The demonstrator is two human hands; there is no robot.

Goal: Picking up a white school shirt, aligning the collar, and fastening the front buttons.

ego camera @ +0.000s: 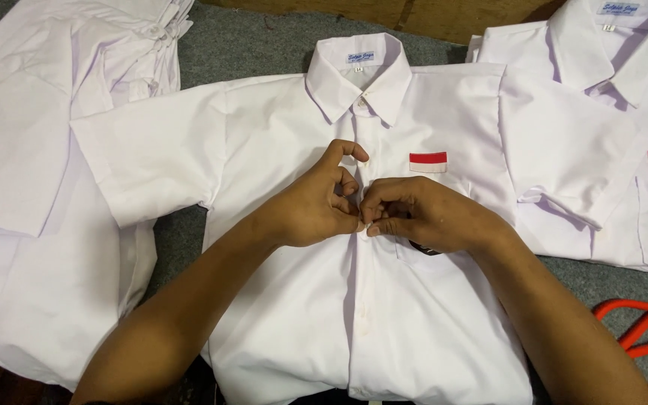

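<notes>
The white shirt point(294, 300) lay flat on the grey worktop point(249, 45), collar away from the person, its long axis running collar to hem. The left hand point(316, 202) and right hand point(421, 217) met, pinching its button strip mid-chest. A slipping pinch could probably misalign the strip's edges.

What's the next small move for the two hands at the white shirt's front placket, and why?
Probably push the button through and shift both hands down. The left hand and right hand pinch the front strip of the white short-sleeved cotton shirt at chest height; below them the strip lies flat, and whether it is fastened there cannot be told.
</notes>
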